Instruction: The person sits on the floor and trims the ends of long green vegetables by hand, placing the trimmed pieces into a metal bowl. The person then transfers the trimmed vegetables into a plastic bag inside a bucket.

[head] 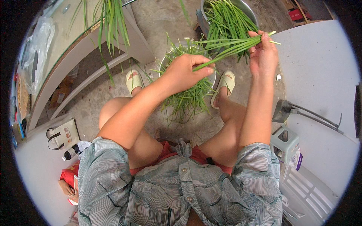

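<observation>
A small bunch of garlic chives (233, 48) stretches between my two hands above the floor. My right hand (263, 55) grips it near the pale stem ends, which stick out past the fingers. Lower down the leaves, my left hand (191, 70) pinches the bunch between thumb and fingers. Beneath my left hand is a heap of loose, thin chive leaves (188, 103), spilling over a light-coloured basin (214, 80) between my feet. Beyond it, a metal basin (251, 10) holds a thick pile of long green chives (226, 21).
At upper left, chive leaves (113, 25) hang over the edge of a table (66, 28) bearing a clear plastic bag (38, 56). A grey plastic stool (285, 144) stands by my right side. A bag with handles (66, 134) and a dark bottle (70, 152) lie at left.
</observation>
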`<state>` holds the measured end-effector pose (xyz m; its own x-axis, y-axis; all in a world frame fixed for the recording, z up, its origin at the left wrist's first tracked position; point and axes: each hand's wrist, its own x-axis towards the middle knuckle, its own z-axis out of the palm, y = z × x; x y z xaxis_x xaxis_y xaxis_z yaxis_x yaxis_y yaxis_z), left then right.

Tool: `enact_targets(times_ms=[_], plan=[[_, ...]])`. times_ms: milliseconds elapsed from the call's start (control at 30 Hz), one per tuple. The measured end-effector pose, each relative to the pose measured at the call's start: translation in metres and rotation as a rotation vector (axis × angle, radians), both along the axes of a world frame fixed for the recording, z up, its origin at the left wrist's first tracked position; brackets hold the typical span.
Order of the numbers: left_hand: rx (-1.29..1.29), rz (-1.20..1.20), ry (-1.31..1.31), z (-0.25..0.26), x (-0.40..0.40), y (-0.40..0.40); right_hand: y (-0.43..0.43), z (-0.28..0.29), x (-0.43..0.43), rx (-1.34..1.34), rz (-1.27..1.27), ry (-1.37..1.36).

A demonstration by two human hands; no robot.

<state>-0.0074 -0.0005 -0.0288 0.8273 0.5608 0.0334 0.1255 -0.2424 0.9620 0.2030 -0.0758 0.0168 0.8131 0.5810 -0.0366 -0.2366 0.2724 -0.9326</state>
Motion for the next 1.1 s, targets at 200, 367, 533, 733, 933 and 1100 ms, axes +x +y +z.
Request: enact_targets(times_ms=[200, 367, 533, 733, 933, 1100], plan=[[0.254, -0.094, 0.389, 0.020, -0.011, 0.014, 0.000, 0.001, 0.001, 0.015, -0.029, -0.028], [0.365, -0.064, 0.430, 0.045, -0.011, 0.013, -0.001, 0.003, 0.000, 0.003, -0.019, -0.087], [0.430, 0.271, -0.157, 0.043, -0.006, 0.001, 0.002, 0.002, -0.002, -0.010, -0.035, -0.115], [0.592, 0.268, -0.268, 0.041, -0.006, 0.008, 0.005, 0.002, -0.010, -0.050, -0.019, -0.159], [0.592, 0.196, -0.184, 0.034, 0.002, -0.008, 0.014, -0.005, -0.029, -0.065, 0.067, -0.160], [0.640, 0.235, -0.087, 0.029, 0.007, -0.008, 0.020, -0.009, -0.043, -0.057, 0.143, -0.133]])
